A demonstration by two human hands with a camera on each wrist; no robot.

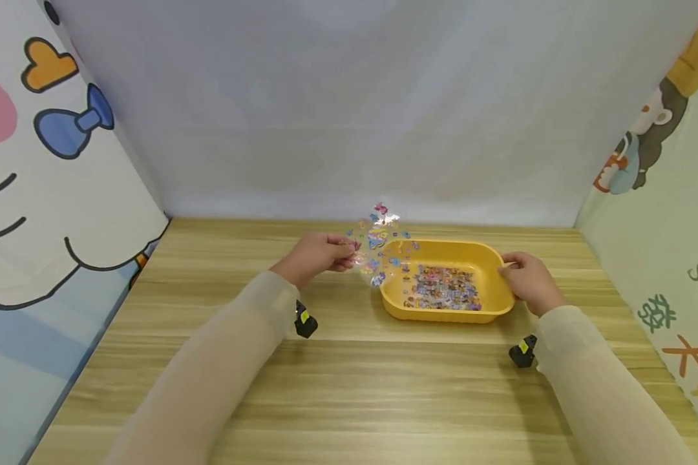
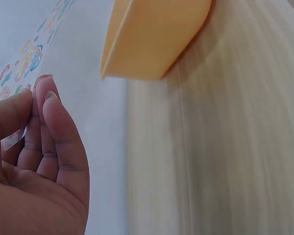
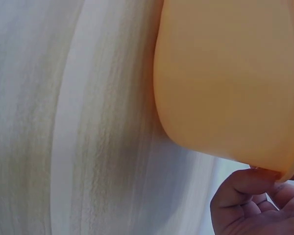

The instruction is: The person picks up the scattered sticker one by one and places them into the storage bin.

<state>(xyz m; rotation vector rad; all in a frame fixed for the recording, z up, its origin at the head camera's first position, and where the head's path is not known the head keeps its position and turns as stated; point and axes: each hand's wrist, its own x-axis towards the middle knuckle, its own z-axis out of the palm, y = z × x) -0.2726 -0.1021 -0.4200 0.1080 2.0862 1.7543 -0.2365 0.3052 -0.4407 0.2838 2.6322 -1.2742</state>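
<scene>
A clear sticker sheet (image 1: 378,240) printed with small colourful pictures is pinched by my left hand (image 1: 324,253), between thumb and fingers at one edge. In the left wrist view the sheet (image 2: 29,61) rises from the fingertips. It overlaps the left end of a yellow plastic basin (image 1: 442,316) in the head view. More stickers or sheets with small pictures (image 1: 446,288) lie on the basin's floor. My right hand (image 1: 529,281) grips the basin's right rim. From the right wrist, its fingers and thumb show at the rim, under the basin's wall (image 3: 225,88).
The basin stands on a wood-grain table (image 1: 372,394) near its back edge. A pale grey cloth (image 1: 349,129) hangs behind. Printed cartoon panels stand at the left (image 1: 46,161) and right (image 1: 663,213). Small black devices (image 1: 306,321) are at both wrists.
</scene>
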